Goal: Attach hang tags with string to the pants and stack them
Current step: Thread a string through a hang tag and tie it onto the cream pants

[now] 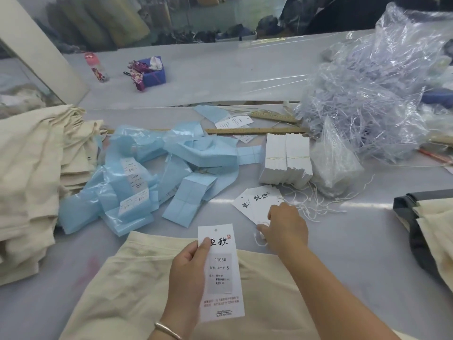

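**Tag in one hand, string under the other**

My left hand (187, 271) has its grip clamped on a long white hang tag (220, 271), thumb across its face, held upright over the cream pants (127, 278) spread on the bench (355, 253) in front of me. My right hand (286, 228) reaches forward with its fingers curled down onto a white string loop (259, 238) beside two loose tags (259, 198); whether the string is truly pinched I cannot tell. More strings (316, 204) lie tangled just beyond.

The risk, as I judge it, is in that tangle: pulling one loop may drag others along, or sweep the loose tags off their spot. The punched hole at the held tag's top is small, so a frayed string end could miss it. The stack of finished pants (36, 168) waits at my left.
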The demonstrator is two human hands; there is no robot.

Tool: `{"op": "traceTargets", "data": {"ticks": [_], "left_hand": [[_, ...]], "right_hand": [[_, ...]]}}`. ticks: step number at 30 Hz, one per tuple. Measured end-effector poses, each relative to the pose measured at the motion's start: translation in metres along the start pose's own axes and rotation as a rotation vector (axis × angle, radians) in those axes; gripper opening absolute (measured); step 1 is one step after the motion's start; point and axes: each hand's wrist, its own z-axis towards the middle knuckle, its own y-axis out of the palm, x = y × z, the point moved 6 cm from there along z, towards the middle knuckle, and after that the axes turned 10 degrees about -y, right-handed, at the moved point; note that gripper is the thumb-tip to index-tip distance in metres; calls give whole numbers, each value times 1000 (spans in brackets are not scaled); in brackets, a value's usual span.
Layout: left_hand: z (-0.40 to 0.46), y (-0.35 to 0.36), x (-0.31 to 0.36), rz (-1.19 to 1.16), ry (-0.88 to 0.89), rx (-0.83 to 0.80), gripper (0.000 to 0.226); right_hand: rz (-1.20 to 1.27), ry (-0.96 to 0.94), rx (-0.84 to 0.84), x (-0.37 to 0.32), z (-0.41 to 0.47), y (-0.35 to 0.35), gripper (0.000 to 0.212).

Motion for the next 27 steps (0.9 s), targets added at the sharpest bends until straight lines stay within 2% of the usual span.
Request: {"op": "traceTargets", "data": {"ticks": [2,3,7,10,13,15,18,22,27], "left_hand": [[-5,0,3,1,14,-31,25],[-9,-1,4,11,20,-49,24],[-19,-9,9,82,56,-81,26],[-27,-16,14,99,95,-83,32],[-37,-22,20,99,131,-116,13],[-42,-28,24,76,150,-145,10],[-48,-36,32,3,136,-231,16],[-58,-41,41,43,172,-277,16],[-75,-42,47,93,250,-296,19]], "right_hand": [[12,16,-77,3,2,5,15],[93,32,-51,4,1,3,10],[630,150,143,14,-12,-6,18],[816,207,141,11,-27,-8,15],[1086,279,142,3,-39,-11,15],[1216,284,173,-5,-48,-25,17],[1380,184,177,-28,-68,-53,9],[1406,12,173,-62,-110,-85,6],[1405,-79,262,-94,-155,-108,8]]}}
